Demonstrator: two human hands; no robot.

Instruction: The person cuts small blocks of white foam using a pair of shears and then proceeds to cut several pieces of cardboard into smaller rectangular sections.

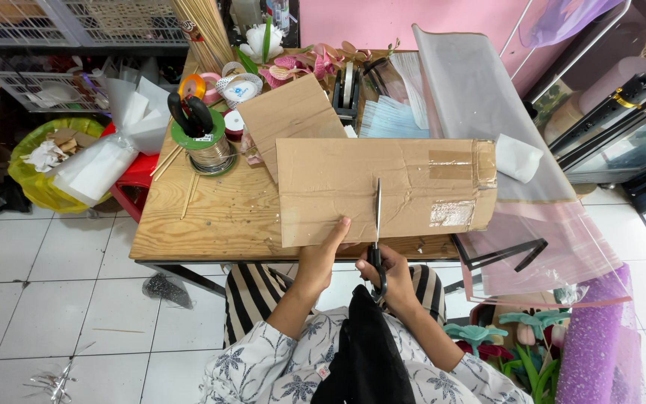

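Flat cardboard sheet [386, 187] lying across the wooden tabletop [211, 217], near edge overhanging. Left hand [321, 258] gripping that near edge, thumb on top. Right hand [392, 275] clenched around scissors [377, 232], blades pointing far into the cardboard's middle.

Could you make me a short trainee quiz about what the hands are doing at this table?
1. True or false: the right hand holds the black-handled scissors.
2. What does the left hand grip?
A. green ribbon spool
B. flat brown cardboard sheet
C. pink wrapping film
3. Fill in: the scissor blades cut into the cardboard from its ____ edge.

Key
1. True
2. B
3. near edge, by the wooden table's front
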